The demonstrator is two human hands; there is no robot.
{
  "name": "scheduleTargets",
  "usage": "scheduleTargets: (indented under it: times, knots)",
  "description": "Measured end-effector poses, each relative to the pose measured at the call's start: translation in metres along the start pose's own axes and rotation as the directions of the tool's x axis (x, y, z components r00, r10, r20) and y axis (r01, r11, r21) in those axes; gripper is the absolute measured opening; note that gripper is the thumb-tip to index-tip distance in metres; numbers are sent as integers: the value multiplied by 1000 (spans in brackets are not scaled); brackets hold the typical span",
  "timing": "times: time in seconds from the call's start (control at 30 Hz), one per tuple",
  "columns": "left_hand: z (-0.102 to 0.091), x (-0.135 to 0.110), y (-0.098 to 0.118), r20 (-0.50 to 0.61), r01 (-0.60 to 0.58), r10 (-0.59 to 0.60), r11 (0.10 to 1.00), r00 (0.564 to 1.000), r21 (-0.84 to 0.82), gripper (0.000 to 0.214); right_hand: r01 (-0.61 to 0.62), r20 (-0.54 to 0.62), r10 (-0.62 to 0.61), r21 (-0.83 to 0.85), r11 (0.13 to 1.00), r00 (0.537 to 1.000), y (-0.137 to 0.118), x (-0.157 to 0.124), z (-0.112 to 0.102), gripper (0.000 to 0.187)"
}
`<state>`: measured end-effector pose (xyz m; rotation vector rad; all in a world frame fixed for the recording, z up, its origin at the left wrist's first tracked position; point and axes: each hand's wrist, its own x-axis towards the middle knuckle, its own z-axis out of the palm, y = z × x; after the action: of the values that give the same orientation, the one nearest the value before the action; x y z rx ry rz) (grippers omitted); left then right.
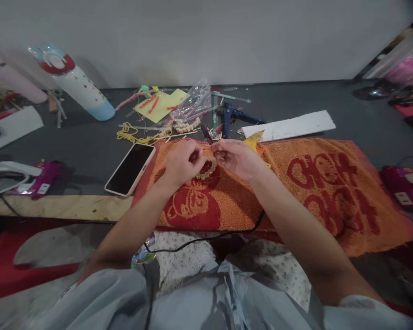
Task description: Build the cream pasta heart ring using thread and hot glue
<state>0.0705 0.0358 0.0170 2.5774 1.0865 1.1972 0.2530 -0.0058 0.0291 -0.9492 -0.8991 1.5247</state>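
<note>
A bracelet of pale beads (208,169) rests against the orange towel, just below and between my hands. My left hand (186,160) is closed in a pinch, its fingertips at a thin cord above the beads. Facing it, my right hand (239,158) pinches with thumb and forefinger near the same cord, its other fingers loosely curled. The cord is too fine to trace fully. Right behind the fingertips is a dark maroon tool handle (206,134), partly hidden.
An orange-and-red towel (241,197) covers the table edge. To its left lies a phone (131,169). Behind are yellow cord (132,133), beads (186,126), blue-handled pliers (229,117), a plastic bag (196,101) and a white strip (292,126). A bottle (79,87) stands back left.
</note>
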Motion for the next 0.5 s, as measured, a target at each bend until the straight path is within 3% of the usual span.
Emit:
scheduleTargets:
  times: [0.33,0.5]
  knots:
    - [-5,2,-1,-117,-12,13,1000,993,7,18,33,22,-32,-49,998,999,4,-7,10,25]
    - [-6,5,-4,-43,82,-88,989,995,-126,8,90,36,-86,-152,984,996,-8,3,3,29]
